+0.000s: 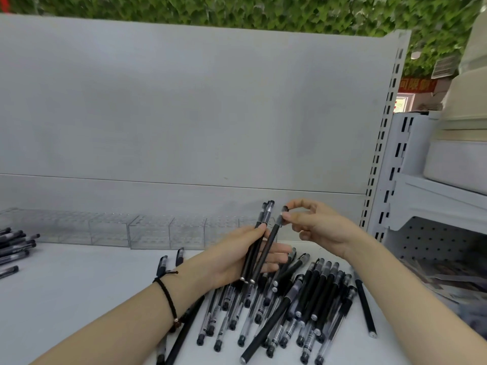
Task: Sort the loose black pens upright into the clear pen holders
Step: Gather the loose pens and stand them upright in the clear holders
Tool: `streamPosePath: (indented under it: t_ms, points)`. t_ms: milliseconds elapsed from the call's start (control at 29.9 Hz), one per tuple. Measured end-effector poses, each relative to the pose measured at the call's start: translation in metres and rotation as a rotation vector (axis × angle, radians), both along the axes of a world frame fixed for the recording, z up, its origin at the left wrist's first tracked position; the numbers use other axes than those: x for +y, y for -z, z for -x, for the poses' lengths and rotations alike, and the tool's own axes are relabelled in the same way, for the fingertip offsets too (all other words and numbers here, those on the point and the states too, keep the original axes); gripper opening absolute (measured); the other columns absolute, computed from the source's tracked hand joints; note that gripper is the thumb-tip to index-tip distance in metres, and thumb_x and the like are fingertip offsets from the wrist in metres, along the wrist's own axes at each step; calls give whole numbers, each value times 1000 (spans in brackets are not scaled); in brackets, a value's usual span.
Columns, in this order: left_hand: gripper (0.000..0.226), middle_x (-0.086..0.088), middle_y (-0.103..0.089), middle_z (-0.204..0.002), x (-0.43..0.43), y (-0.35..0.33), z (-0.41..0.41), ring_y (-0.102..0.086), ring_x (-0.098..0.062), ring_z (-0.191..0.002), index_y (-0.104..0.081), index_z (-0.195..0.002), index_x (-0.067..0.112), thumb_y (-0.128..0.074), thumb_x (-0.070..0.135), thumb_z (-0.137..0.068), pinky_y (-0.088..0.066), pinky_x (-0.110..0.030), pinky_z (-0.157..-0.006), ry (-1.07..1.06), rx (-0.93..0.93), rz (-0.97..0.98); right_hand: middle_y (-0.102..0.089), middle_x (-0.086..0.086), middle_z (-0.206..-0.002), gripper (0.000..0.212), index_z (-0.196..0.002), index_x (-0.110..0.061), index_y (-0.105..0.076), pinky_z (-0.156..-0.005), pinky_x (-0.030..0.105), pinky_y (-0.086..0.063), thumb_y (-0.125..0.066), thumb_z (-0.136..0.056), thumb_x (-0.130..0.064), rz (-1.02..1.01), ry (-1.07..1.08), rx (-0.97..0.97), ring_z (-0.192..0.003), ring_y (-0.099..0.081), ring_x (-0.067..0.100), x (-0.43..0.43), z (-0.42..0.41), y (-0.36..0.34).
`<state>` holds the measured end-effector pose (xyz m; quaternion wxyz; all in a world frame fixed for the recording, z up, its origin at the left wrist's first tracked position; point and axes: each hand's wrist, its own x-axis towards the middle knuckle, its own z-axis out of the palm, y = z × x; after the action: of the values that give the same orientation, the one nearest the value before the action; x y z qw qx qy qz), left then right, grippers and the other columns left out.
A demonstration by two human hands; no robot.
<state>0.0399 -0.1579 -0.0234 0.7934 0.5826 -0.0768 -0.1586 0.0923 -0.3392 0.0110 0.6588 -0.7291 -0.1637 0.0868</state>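
Head view: a white shelf (79, 285) carries the work. Behind it is a plain grey back panel (184, 114) with a slotted upright (387, 143) at its right. Beige boxes (461, 164) sit on the neighbouring rack, and green leaves (237, 9) fill the top.

One row of clear pen holders (150, 233) stands along the panel, their walls too faint to count. The hands and forearms cover part of the loose pile (303, 306), well over twenty black pens lying on the shelf in front of the holders. A smaller heap (15, 243) lies at the left edge.

The left hand (237, 256), with a black bracelet (168, 299) on its wrist, has its grip curled round three held pens (267, 213), slanted above the pile. The right hand (316, 227) pinches the capped top of the rightmost pen (266, 251) between thumb and forefinger.
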Motion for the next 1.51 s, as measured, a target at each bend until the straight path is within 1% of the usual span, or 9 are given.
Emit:
streamPosePath:
  t_ms: [134, 335, 468, 569, 803, 937, 1104, 1372, 1506]
  points:
    - [18, 3, -39, -56, 2, 2, -3, -33, -7, -41, -41, -90, 17, -43, 30, -102, -33, -17, -36, -7, 53, 40, -70, 7, -83, 15, -97, -12, -63, -50, 20, -33, -71, -85, -14, 131, 41, -83, -57, -45, 9, -3, 0, 1]
    - [28, 8, -24, -51, 7, -1, -5, -23, -4, -37, -50, -96, 14, -50, 43, -94, -20, -14, -32, -84, 49, 36, -64, -7, -89, 43, -99, -17, -67, -61, 19, -40, -72, -77, -54, 964, 162, -203, -75, -54, 5, -27, -3, 2]
    - [24, 6, -28, -54, 8, 1, -5, -26, -4, -39, -55, -96, 11, -51, 35, -97, -24, -15, -32, -77, 44, 20, -66, -6, -104, 54, -105, -19, -69, -76, 22, -47, -74, -71, -60, 1140, 35, -81, -94, -59, 11, -22, -3, 7]
    - [21, 6, -31, -53, 7, 2, -5, -26, -5, -39, -52, -92, 12, -50, 32, -98, -25, -15, -32, -87, 56, 27, -65, -8, -97, 42, -91, -21, -68, -87, 26, -47, -78, -69, -55, 1098, 38, -72, -99, -59, 13, -19, -5, 8]
    - [28, 3, -40, -56, 8, 0, -4, -38, -8, -44, -45, -79, 16, -56, 38, -93, -33, -16, -38, -76, 56, 31, -62, -2, -85, 34, -93, -16, -61, -50, 19, -28, -85, -71, -24, 616, 152, -62, -66, -47, 8, -15, 0, 4]
    - [28, -8, -71, -81, 5, 0, -1, -71, -20, -73, -51, -77, 14, -56, 36, -94, -59, -28, -61, -100, 49, 35, -60, -4, -70, 21, -85, -16, -65, -50, 19, -31, -82, -72, -14, 229, 168, -63, -62, -41, 9, -8, -2, 1]
    - [22, -23, -70, -107, 1, -3, 6, -72, -30, -91, -50, -88, 13, -45, 30, -101, -60, -37, -77, 33, 42, 66, -59, -4, -67, 19, -83, -15, -61, -39, 16, -24, -76, -76, -6, -133, 117, -8, -48, -34, 6, 3, 1, 0]
    - [13, 0, -47, -64, 1, 1, -1, -33, -5, -42, -40, -101, 16, -43, 28, -101, -28, -14, -34, 54, 43, 76, -60, -3, -72, 19, -92, -14, -64, -44, 17, -25, -77, -79, -20, -5, 186, -170, -49, -39, 4, 15, 2, 5]
    - [17, 3, -41, -59, 4, 1, -6, -28, -4, -39, -49, -105, 11, -46, 27, -100, -24, -13, -32, -61, 3, 119, -62, -2, -104, 41, -109, -17, -64, -65, 19, -40, -76, -78, -42, 500, 177, -208, -82, -55, 8, -5, -1, 3]
